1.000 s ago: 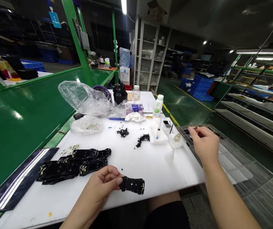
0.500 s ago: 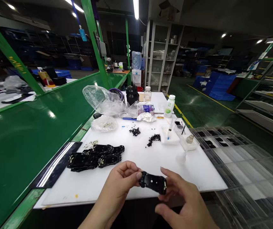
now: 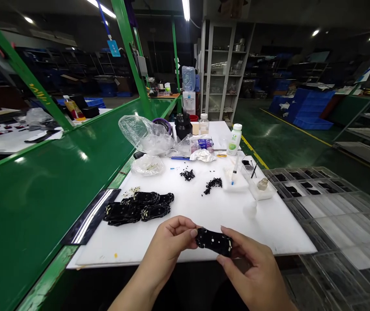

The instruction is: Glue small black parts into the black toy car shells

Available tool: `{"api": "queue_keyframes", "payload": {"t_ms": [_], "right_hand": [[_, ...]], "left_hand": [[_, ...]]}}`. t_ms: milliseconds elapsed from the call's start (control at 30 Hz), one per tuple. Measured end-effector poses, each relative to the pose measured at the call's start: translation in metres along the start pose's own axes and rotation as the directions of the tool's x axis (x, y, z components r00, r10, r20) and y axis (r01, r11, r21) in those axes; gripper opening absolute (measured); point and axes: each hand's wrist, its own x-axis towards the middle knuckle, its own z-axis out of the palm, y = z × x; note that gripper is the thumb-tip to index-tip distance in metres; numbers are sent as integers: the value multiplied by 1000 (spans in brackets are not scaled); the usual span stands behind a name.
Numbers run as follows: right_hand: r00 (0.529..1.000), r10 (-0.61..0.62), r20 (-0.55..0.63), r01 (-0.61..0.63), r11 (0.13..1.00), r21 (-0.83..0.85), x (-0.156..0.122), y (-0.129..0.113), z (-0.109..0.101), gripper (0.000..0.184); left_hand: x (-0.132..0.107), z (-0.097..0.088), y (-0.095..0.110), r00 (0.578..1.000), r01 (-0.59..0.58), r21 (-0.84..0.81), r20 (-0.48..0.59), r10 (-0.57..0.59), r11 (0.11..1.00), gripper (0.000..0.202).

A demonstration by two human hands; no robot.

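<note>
1. black car-shaped part [image 3: 213, 242], head view: held level with the near edge of the white board [image 3: 191, 205].
2. left hand [image 3: 175, 242]: thumb and fingers pinched on the part's left end.
3. right hand [image 3: 251, 263]: thumb and forefinger closed about its right end.
4. similar parts [image 3: 123, 212]: stacked on the board's left side.
5. syringe [image 3: 234, 172]: toward the board's far right.

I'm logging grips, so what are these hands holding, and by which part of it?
A flat black piece: the left hand pinches its left end, and the right hand holds its right end.
</note>
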Motion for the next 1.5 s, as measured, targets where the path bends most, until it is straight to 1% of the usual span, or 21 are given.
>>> {"api": "queue_keyframes", "payload": {"t_ms": [133,300,367,400,433,467,533,567,600,633,700,767,867,1033,1100,1133,1200,1267,1333,1400,1500], "right_hand": [[1000,8,6,-8,1000,13,0,1,0,42],[997,78,26,-79,996,46,-2,4,1,41],[993,114,16,-115,991,75,-4,8,-1,40],[990,138,11,-139,986,93,-4,11,-2,40],[986,167,8,-167,979,115,-4,13,-3,40],[980,199,9,-198,970,142,-4,16,-5,40],[965,262,22,-262,946,190,-2,20,-8,41],[958,286,26,-285,936,208,-1,22,-9,41],[954,300,25,-298,929,219,0,23,-9,41],[951,307,23,-304,926,223,1,24,-9,41],[952,307,23,-304,926,226,3,24,-9,42],[952,303,29,-302,926,228,4,22,-8,43],[954,297,34,-296,927,228,5,20,-7,42],[952,307,22,-303,922,243,6,24,-7,43],[945,326,17,-319,911,262,6,25,-6,43],[941,339,15,-329,901,282,6,24,-5,44],[926,376,3,-354,869,347,6,20,-3,45],[909,417,-8,-375,825,422,6,16,0,46],[900,436,-5,-382,794,472,6,13,1,47],[904,428,6,-377,788,487,6,11,2,47],[908,419,1,-370,800,473,6,11,2,47]], "left_hand": [[2,1,1,1000,20,18,-4,-20,1000,16],[2,1,2,999,45,41,22,-46,998,18],[2,-4,7,998,21,131,56,-28,991,18],[3,-8,10,999,-19,232,51,7,973,18],[4,-13,13,997,-80,374,27,75,924,17],[6,-18,16,984,-147,546,-1,176,825,16],[13,-30,19,921,-218,847,15,389,485,16],[16,-35,19,894,-223,924,67,443,310,19],[20,-39,17,882,-229,957,128,454,176,23],[22,-41,15,883,-237,967,176,435,90,27],[26,-40,10,893,-243,970,218,395,13,30],[28,-34,6,889,-235,972,224,398,-22,29],[29,-24,3,890,-227,973,228,394,-52,24],[31,-18,7,916,-230,968,249,313,-97,25],[29,-17,9,905,-272,961,275,326,-56,22],[27,-16,10,900,-295,956,278,336,-1,20],[22,-14,11,912,-304,935,230,338,183,15],[19,-13,12,946,-250,865,123,300,436,11],[18,-12,12,973,-176,703,17,231,689,9],[18,-12,13,986,-127,479,-31,161,868,9],[18,-11,14,997,-75,223,-11,79,972,18]]}}
